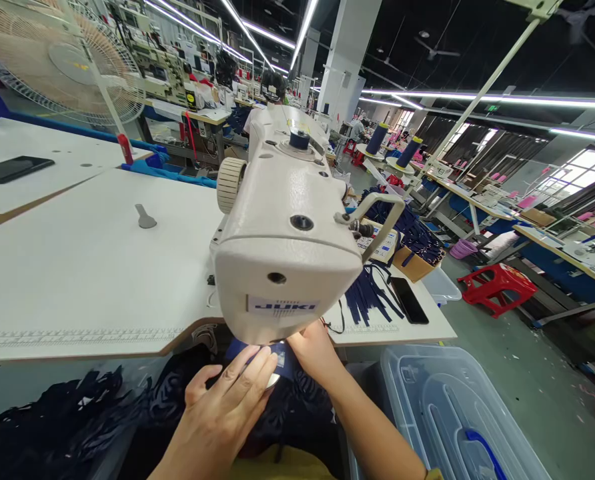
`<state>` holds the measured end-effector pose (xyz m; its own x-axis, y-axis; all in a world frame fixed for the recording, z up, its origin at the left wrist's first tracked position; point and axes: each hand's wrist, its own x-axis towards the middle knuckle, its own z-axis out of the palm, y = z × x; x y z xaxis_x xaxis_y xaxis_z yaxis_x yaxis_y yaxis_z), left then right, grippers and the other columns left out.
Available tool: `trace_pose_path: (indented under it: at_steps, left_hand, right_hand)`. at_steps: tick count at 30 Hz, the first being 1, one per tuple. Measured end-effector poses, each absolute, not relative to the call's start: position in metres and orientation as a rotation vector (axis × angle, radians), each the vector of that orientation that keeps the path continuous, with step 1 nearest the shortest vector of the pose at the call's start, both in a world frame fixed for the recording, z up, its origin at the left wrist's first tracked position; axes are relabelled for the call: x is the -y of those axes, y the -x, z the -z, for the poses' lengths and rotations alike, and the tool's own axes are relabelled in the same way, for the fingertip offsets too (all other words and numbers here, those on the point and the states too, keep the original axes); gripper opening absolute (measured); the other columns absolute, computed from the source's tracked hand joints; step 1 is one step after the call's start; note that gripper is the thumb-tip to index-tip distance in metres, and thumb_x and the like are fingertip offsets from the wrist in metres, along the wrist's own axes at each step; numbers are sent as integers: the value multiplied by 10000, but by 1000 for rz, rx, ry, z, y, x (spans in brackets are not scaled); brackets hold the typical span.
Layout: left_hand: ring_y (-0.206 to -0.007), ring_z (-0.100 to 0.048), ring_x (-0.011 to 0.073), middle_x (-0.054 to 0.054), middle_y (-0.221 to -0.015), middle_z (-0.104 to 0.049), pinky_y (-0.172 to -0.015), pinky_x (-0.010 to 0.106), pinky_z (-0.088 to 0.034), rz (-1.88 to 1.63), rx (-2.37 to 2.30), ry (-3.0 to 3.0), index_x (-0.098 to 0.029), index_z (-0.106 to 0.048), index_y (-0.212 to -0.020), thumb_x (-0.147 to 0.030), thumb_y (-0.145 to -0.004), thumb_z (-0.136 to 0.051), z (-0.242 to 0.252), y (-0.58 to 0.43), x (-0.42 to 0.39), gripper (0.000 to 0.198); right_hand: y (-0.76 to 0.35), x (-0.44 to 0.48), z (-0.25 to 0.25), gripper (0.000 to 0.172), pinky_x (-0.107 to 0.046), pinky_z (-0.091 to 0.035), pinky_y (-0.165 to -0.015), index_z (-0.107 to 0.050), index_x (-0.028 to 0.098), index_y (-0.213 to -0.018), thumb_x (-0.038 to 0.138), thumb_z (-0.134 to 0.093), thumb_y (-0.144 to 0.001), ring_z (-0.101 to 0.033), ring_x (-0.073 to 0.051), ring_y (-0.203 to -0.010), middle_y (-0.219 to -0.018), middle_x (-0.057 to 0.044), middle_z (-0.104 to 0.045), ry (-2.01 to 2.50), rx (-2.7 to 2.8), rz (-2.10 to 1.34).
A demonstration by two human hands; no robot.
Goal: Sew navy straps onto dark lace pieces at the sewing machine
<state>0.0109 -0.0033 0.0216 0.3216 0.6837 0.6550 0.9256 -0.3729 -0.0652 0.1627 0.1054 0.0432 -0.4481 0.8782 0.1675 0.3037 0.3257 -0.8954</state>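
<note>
A cream sewing machine (282, 220) with a blue label stands on a white table (77, 267) and fills the middle of the view. Under its head lies a dark navy fabric piece (257, 350). My left hand (227, 413) rests flat on that fabric, fingers stretched out toward the needle area. Just right of it, my right hand (315, 350) reaches under the machine head on the same fabric; its fingers are hidden behind the machine. More dark navy fabric (67, 427) is heaped in front of the table at lower left.
A clear plastic bin (447, 413) stands at lower right. Navy strips (372, 293), a black phone (408, 300) and a cardboard box (413, 263) lie right of the machine. A fan (62, 60) and another phone (12, 169) are at left. A red stool (497, 287) stands in the aisle.
</note>
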Motion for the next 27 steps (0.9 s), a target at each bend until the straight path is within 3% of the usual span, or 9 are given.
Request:
trace_pose_path:
  at_steps: [5,9,13,17,22,27]
  left_hand:
    - [-957,-662,93,-33,-1043,-724,-896,243,-341,901,1328,2162,-254,-511,-1263,-148,-892,-416,-9,-10,6,397]
    - [-1003,-648,142,8,-1128,-692,-924,300,-321,1009,1492,2227,-307,-553,-1198,-243,-880,-525,-17,-18,12,325]
    - [-1023,-617,164,21,-1164,-655,-881,310,-373,1198,1773,2251,-292,-560,-1127,-346,-899,-498,-32,-22,13,243]
    - [-878,-610,167,-16,-972,-682,-744,291,-428,1210,1974,2209,-308,-531,-1192,-439,-880,-497,-42,-23,9,340]
    - [-776,-579,154,-40,-801,-659,-730,315,-377,1197,1936,2210,-298,-631,-944,-435,-867,-525,-46,-25,9,189]
    - [-696,-540,120,-61,-712,-620,-706,279,-362,1320,1785,2187,-265,-607,-925,-364,-888,-523,-49,-28,12,135]
  right_hand:
    - [-182,-86,-52,81,-219,-418,-590,-544,186,-824,254,-585,-844,-490,-110,-645,-732,31,-524,1043,1909,-1313]
    - [-192,-73,-63,148,-208,-360,-568,-524,179,-738,244,-616,-835,-448,-96,-630,-704,44,-487,1070,2028,-1303]
    - [-194,-66,-62,66,-213,-373,-604,-565,184,-844,241,-571,-876,-464,-108,-683,-771,25,-510,988,2046,-1262]
    - [-197,-63,-56,90,-228,-404,-658,-601,191,-896,273,-565,-897,-496,-132,-750,-844,-6,-557,852,2073,-1167]
    - [-198,-61,-51,98,-243,-439,-673,-603,205,-853,290,-576,-895,-538,-148,-755,-820,-13,-580,730,2036,-1064]
    - [-196,-56,-44,56,-259,-484,-735,-630,234,-832,275,-622,-869,-602,-156,-807,-831,-9,-636,688,1969,-1004]
